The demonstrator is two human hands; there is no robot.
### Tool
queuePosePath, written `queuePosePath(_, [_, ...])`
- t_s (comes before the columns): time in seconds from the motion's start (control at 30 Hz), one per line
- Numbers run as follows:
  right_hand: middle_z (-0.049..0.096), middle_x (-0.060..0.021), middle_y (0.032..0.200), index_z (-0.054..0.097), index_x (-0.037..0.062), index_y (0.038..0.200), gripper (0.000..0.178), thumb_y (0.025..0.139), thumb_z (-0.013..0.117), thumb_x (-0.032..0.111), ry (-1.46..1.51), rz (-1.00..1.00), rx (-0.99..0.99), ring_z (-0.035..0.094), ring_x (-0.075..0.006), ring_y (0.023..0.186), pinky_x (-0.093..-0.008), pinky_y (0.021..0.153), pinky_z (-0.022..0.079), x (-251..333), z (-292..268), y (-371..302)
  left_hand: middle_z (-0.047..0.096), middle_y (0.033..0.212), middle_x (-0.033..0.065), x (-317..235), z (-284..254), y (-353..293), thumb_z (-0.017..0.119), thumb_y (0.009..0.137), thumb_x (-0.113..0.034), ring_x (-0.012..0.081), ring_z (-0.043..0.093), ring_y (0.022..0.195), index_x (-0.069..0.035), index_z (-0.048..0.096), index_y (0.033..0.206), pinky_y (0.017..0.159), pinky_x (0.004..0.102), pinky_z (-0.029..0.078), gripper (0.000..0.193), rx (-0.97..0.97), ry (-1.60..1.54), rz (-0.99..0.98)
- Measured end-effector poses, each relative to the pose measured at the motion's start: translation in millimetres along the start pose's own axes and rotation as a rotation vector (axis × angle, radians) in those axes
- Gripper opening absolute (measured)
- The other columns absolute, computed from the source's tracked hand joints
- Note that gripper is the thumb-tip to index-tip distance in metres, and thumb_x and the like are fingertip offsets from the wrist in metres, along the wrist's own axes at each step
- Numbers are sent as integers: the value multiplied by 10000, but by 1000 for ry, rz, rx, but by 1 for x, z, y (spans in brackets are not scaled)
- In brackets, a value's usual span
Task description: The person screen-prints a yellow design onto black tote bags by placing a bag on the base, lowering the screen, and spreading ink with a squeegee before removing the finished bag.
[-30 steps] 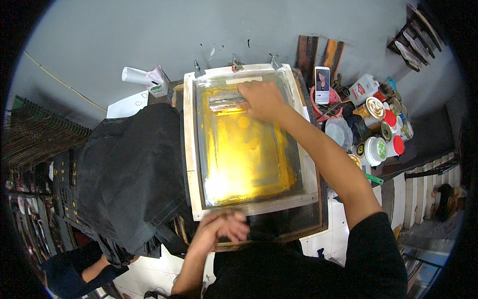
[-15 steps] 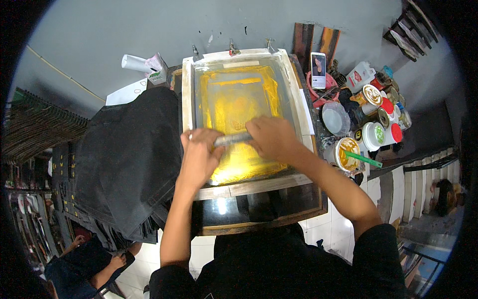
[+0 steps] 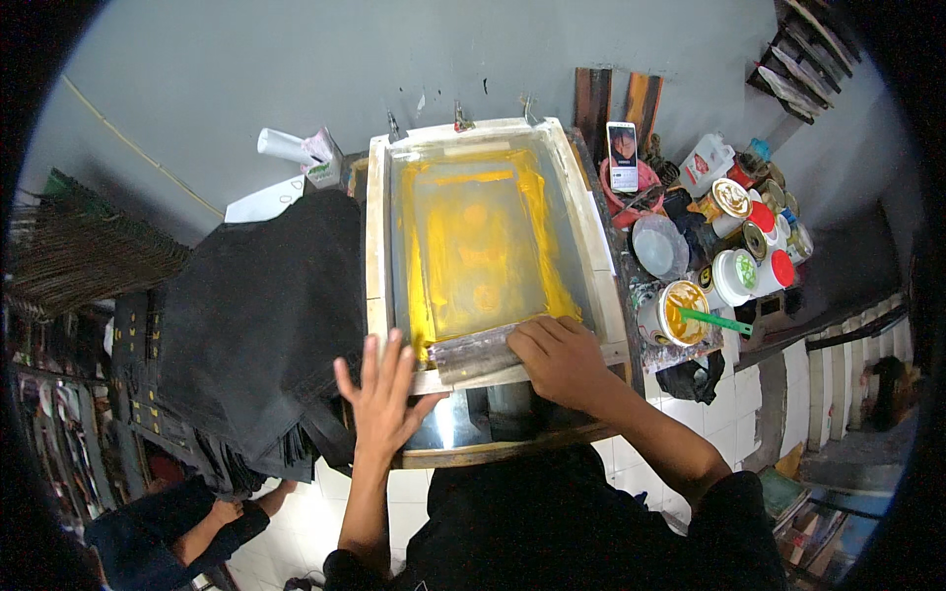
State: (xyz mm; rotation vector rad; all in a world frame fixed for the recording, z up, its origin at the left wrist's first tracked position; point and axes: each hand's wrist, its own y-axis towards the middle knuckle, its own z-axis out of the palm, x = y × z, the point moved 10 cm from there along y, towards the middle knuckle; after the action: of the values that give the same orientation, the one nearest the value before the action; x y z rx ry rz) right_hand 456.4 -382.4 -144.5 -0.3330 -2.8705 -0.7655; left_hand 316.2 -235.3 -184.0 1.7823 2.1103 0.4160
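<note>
A screen-printing frame (image 3: 377,246) with whitish wooden sides lies before me, its mesh smeared with yellow ink (image 3: 478,231). My right hand (image 3: 562,360) grips the right end of a squeegee (image 3: 471,355), a wide, ink-stained bar lying across the near end of the mesh. My left hand (image 3: 382,394), fingers spread, is off the squeegee and holds nothing. It hovers by the frame's near left corner; whether it touches the frame I cannot tell. Beneath the frame, a dark glossy board (image 3: 493,414) shows at the near side.
Black fabric pieces (image 3: 256,325) are piled at left. On the right stand a tub of yellow ink (image 3: 680,313) with a green stirrer (image 3: 717,321), a pale bowl (image 3: 659,247), several paint containers, and a propped phone (image 3: 623,158). Clips (image 3: 462,118) line the frame's far edge. Another person (image 3: 187,537) sits at lower left.
The squeegee has come toward me, down to the near end of the mesh. My left hand has let go of it and spread its fingers; my right hand keeps its grip.
</note>
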Motion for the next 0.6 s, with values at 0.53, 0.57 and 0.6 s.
queuePosePath(0.53, [696, -273, 933, 620, -45, 978, 152, 879, 607, 69, -110, 166, -242, 688, -416, 864, -496, 775, 551, -60, -232, 233, 643, 1269, 306, 118, 60, 82, 842, 793, -404, 463, 677, 1085, 68, 559, 1271, 916, 505, 553, 729, 296, -4, -866])
queuePosePath(0.57, [698, -273, 937, 615, -38, 970, 145, 874, 607, 70, -165, 45, -330, 687, -419, 882, -502, 785, 546, -62, -236, 234, 660, 1234, 303, 120, 65, 84, 850, 779, -406, 456, 680, 1083, 65, 579, 1247, 915, 504, 553, 717, 342, -21, -875])
queuePosePath(0.6, [701, -272, 952, 629, -35, 995, 179, 861, 610, 82, -209, 12, -393, 681, -434, 905, -517, 817, 531, -72, -238, 236, 677, 1200, 301, 122, 69, 89, 859, 765, -408, 448, 683, 1081, 61, 600, 1223, 915, 504, 553, 705, 386, -39, -885])
